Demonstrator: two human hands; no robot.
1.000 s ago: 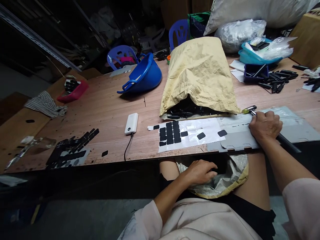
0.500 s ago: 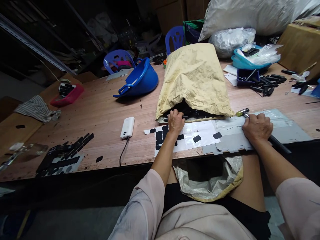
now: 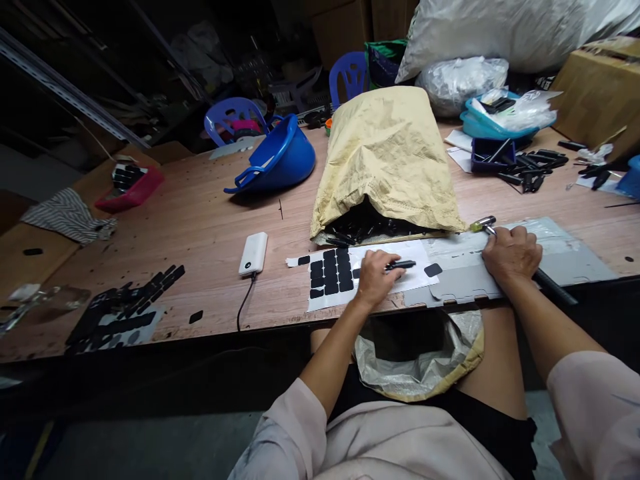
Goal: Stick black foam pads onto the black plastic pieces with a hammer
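My left hand (image 3: 376,277) is closed on a small black part (image 3: 401,265) above a white sheet (image 3: 417,252). Rows of black rounded pieces (image 3: 331,272) lie on that sheet, left of the hand. My right hand (image 3: 513,257) grips a hammer (image 3: 554,287), whose dark handle sticks out to the lower right over a grey board (image 3: 463,280). A screwdriver-like tool with a yellow-green and black handle (image 3: 483,223) lies by its fingers. Behind the sheet, a yellow sack (image 3: 390,147) lies open toward me with black parts inside.
A white power bank (image 3: 253,253) with a cable and a blue basin (image 3: 287,160) are on the left. At back right are a dark blue box (image 3: 493,157), loose black parts and a light blue basin (image 3: 507,120). An open sack (image 3: 415,380) hangs at my lap.
My left hand has left the sack's mouth and moved right and toward me, now with a black part in it. My right hand has stayed on the hammer.
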